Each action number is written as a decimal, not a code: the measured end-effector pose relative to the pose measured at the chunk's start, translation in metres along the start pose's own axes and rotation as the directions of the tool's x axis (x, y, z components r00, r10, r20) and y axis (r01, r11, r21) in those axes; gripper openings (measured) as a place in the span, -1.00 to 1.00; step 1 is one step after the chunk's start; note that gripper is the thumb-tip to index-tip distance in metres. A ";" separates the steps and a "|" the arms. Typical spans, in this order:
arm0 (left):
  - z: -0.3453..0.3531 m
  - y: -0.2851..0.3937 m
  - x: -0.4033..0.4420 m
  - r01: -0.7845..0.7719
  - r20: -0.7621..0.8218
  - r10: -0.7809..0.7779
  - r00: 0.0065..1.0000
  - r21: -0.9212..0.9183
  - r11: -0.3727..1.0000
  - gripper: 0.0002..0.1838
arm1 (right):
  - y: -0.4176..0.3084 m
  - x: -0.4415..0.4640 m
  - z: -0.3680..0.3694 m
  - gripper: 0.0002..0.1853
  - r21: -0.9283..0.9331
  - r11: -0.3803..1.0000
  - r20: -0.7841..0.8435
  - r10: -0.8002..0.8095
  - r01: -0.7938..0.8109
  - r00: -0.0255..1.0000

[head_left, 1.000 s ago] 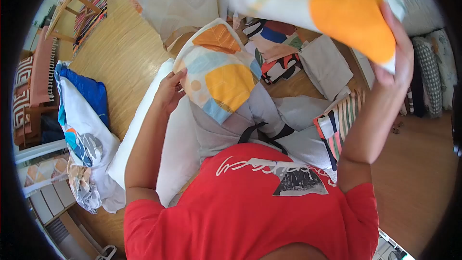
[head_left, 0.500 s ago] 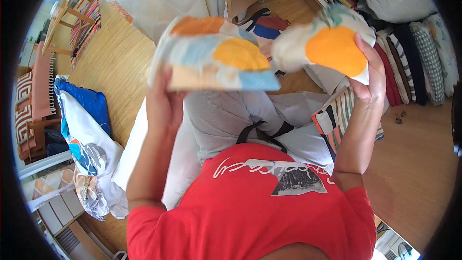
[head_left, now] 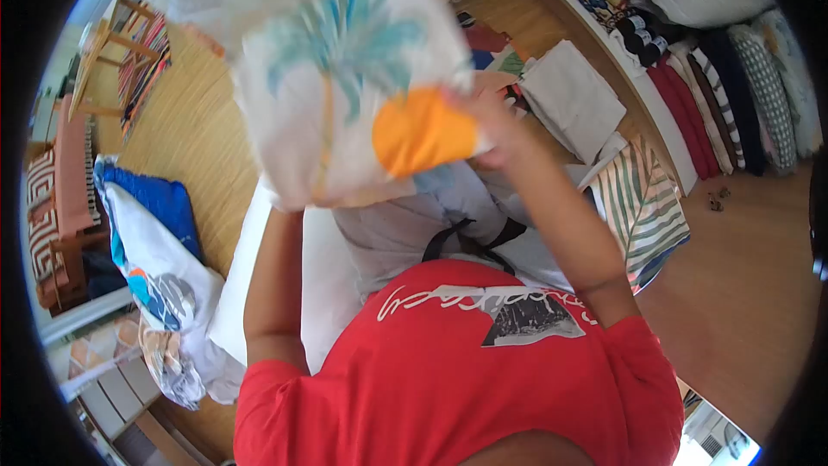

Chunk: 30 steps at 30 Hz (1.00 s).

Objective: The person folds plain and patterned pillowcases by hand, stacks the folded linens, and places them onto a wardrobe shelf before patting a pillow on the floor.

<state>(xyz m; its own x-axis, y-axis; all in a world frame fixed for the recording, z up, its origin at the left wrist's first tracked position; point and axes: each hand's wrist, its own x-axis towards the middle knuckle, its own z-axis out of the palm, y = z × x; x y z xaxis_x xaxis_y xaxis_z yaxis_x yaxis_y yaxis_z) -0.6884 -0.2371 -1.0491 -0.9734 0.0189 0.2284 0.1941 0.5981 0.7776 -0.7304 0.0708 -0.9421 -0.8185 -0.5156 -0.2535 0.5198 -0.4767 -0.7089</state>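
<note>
A folded piece of cloth with a teal palm tree and an orange sun is held up before me, blurred by motion. My right hand is closed on its right edge, beside the orange sun. My left forearm reaches up to its lower left corner, where the cloth hides my left hand. A peach edge of the other folded patterned cloth shows just beneath the palm-print one. Both pieces are above my lap, apart from the grey trousers.
Folded textiles stand in a row at the right. A pale folded cloth lies ahead, and a striped cloth is beside my right knee. Blue and white fabric lies heaped at the left. A wooden stool stands farther back.
The palm-print cloth in my right hand has swung left, over the patterned cloth in my left hand, and now covers most of it. My left hand has gone out of sight.
</note>
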 end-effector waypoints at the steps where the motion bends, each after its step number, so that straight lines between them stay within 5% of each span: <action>1: 0.001 -0.024 -0.004 -0.031 -0.119 0.061 0.991 0.242 0.970 -0.41 | 0.032 0.006 -0.022 -0.63 -0.065 0.996 -0.046 0.057 -0.060 0.997; 2: 0.002 0.012 -0.010 0.191 -0.220 -0.282 0.934 -0.362 0.913 -0.51 | 0.055 0.007 -0.035 -0.64 -0.120 0.984 -0.099 0.119 -0.130 0.988; 3: -0.004 0.056 -0.017 0.269 -0.091 -0.604 0.792 -0.835 0.480 -0.60 | 0.061 0.005 -0.033 -0.64 -0.113 0.986 -0.118 0.111 -0.124 0.987; 5: -0.017 0.069 -0.027 0.348 0.129 -0.614 0.779 -0.903 0.252 -0.59 | 0.069 0.002 -0.030 -0.62 0.055 0.996 -0.082 0.080 -0.076 0.993; 7: -0.025 0.101 -0.024 0.498 0.025 -0.557 0.830 -0.482 0.720 -0.59 | 0.062 -0.006 -0.012 -0.62 0.027 0.999 -0.042 0.041 -0.039 0.998; 9: -0.024 0.092 -0.027 0.492 -0.009 -0.541 0.841 -0.404 0.772 -0.60 | 0.061 -0.012 -0.011 -0.63 -0.001 1.000 0.012 0.007 -0.007 1.000; 11: -0.030 0.085 -0.024 0.566 -0.103 -0.592 0.799 -0.204 0.799 -0.51 | 0.075 -0.009 -0.029 -0.64 -0.465 0.868 0.038 -0.178 0.175 0.983; 12: -0.024 0.094 -0.025 0.314 -0.328 -0.261 0.908 0.117 0.942 -0.40 | 0.091 -0.002 -0.050 -0.62 -0.489 0.863 -0.029 -0.165 0.130 0.986; 13: -0.020 0.120 -0.011 0.302 -0.315 -0.253 0.915 0.117 0.946 -0.40 | 0.087 0.008 -0.062 -0.62 -0.487 0.863 -0.042 -0.177 0.135 0.983; 15: -0.014 0.165 0.013 -0.142 -0.225 0.286 0.931 0.497 0.856 -0.35 | 0.074 0.033 -0.088 -0.64 -0.491 0.838 -0.527 -0.071 -0.235 0.847; 17: 0.007 0.163 0.021 -0.124 -0.053 0.199 0.979 0.620 0.775 -0.37 | 0.101 0.086 -0.133 -0.68 -0.686 0.715 -0.650 -0.522 -0.132 0.553; 19: 0.028 0.131 0.022 -0.122 0.161 -0.014 0.987 0.801 0.585 -0.35 | 0.139 0.142 -0.220 -0.71 -0.418 0.894 -0.825 -0.298 -0.164 0.481; 21: 0.030 0.103 0.019 -0.074 0.059 0.048 0.997 0.621 0.780 -0.35 | 0.142 0.164 -0.249 -0.73 -0.262 0.953 -0.892 -0.179 -0.152 0.415; 23: 0.029 0.101 0.018 -0.058 0.063 0.023 0.998 0.623 0.780 -0.35 | 0.101 0.143 -0.204 -0.84 -0.057 0.998 -0.928 -0.056 0.008 0.367; 24: 0.028 0.100 0.017 -0.030 0.058 -0.009 0.998 0.633 0.773 -0.35 | 0.101 0.150 -0.207 -0.84 -0.056 0.998 -0.931 -0.053 0.004 0.362; 26: 0.027 0.096 0.019 -0.027 0.054 -0.008 0.998 0.608 0.793 -0.35 | 0.092 0.184 -0.226 -0.85 0.122 0.914 -0.886 -0.075 0.386 0.457; 27: 0.028 0.096 0.020 -0.031 0.056 -0.001 0.998 0.583 0.812 -0.36 | 0.073 0.197 -0.234 -0.85 0.120 0.916 -0.891 -0.071 0.383 0.449; 29: 0.030 0.100 0.022 -0.035 0.066 -0.006 0.998 0.592 0.805 -0.36 | 0.008 0.219 -0.231 -0.85 0.150 0.924 -0.541 -0.220 0.350 0.812; 30: 0.029 0.102 0.022 -0.038 0.068 -0.004 0.998 0.606 0.794 -0.37 | -0.033 0.211 -0.219 -0.89 0.193 0.927 -0.479 -0.197 0.322 0.855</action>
<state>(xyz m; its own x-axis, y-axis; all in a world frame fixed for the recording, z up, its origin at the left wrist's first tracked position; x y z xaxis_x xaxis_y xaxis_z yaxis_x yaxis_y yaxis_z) -0.6938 -0.1522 -0.9818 -0.9802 0.0706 0.1850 0.1171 0.9601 0.2538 -0.9731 0.1334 -1.1162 -0.9198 -0.0060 -0.3923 0.2656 -0.7456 -0.6112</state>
